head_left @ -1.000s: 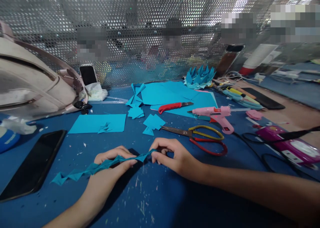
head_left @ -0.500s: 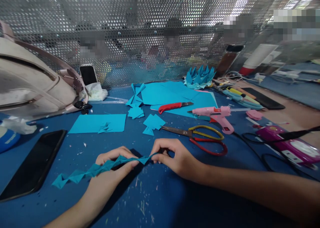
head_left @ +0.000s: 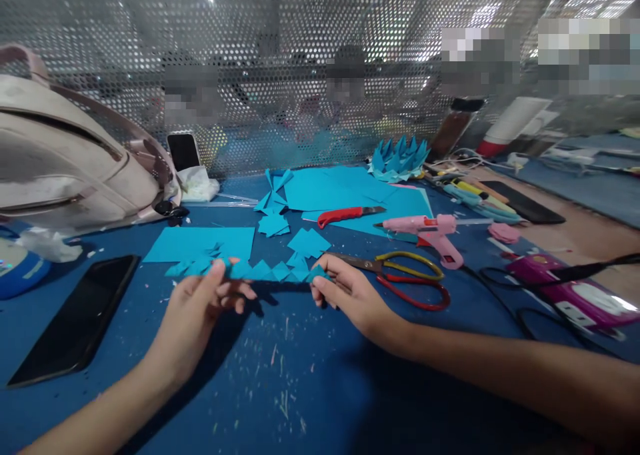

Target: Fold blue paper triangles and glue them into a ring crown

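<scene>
A folded blue paper strip (head_left: 267, 270) with a zigzag row of points stretches between my two hands, lifted a little off the table. My left hand (head_left: 200, 302) pinches it left of its middle, and a length of strip sticks out past the thumb. At the strip's right end, my right hand (head_left: 350, 292) grips it between thumb and fingers. Just behind the strip lie small blue paper squares (head_left: 309, 242) and a blue sheet (head_left: 200, 240). Scissors (head_left: 400, 268) with one yellow and one red handle lie beyond my right hand.
A red-handled knife (head_left: 347, 215) rests on blue sheets (head_left: 340, 185). Right of it are a pink glue gun (head_left: 427, 227), a purple device (head_left: 570, 288) with black cable, and a spiky blue paper ring (head_left: 399, 158). A phone (head_left: 75, 318) and a bag (head_left: 65, 155) occupy the left.
Both hands have raised the strip and moved it away from me. It now runs straighter and level, its zigzag points facing me, and my left hand has shifted left along it.
</scene>
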Motion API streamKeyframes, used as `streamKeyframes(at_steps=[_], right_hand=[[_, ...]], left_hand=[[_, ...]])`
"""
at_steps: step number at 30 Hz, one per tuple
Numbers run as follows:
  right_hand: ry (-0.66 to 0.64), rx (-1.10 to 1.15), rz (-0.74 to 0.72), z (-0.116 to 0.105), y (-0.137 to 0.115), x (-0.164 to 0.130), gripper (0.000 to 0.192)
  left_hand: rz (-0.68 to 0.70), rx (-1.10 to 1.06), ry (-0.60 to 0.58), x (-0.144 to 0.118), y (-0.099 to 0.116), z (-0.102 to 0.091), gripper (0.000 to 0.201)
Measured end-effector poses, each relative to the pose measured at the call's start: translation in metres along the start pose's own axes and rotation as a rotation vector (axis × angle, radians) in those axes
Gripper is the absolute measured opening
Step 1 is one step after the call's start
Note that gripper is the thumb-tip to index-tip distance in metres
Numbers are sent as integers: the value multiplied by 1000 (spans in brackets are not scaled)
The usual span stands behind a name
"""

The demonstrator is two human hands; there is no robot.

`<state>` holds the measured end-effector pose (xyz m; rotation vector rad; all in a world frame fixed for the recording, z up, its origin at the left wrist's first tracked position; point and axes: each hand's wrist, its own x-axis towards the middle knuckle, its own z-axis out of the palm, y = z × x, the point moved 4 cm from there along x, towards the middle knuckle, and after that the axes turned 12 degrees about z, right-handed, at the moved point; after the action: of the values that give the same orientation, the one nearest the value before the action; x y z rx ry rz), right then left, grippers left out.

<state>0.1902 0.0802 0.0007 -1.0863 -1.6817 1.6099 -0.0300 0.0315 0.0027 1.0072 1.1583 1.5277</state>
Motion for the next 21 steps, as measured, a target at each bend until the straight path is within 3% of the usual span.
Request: streamKeyframes(at_steps=[2,4,6,12,17,21], right_hand=[[30,-65,-18,-1,-2,0,21],[31,-132,-26,0,-4,0,17],[10,-206,-41,2,-7,-1,16],[-49,-399,-87,10,-10,-3,12],[-48,-457,-137,11,-10,-4,13],[-66,-483,-140,12,-11,-4,20]], left_hand=[[-16,-61,59,14,10,-10,49],[-9,-35,76,27,19,-20,35],[-4,9,48,36,25,-26,27],[50,83,-9,46,37,-40,30],[27,232,-128,57,43,-55,36],[40,454,-259,65,45,-66,29]])
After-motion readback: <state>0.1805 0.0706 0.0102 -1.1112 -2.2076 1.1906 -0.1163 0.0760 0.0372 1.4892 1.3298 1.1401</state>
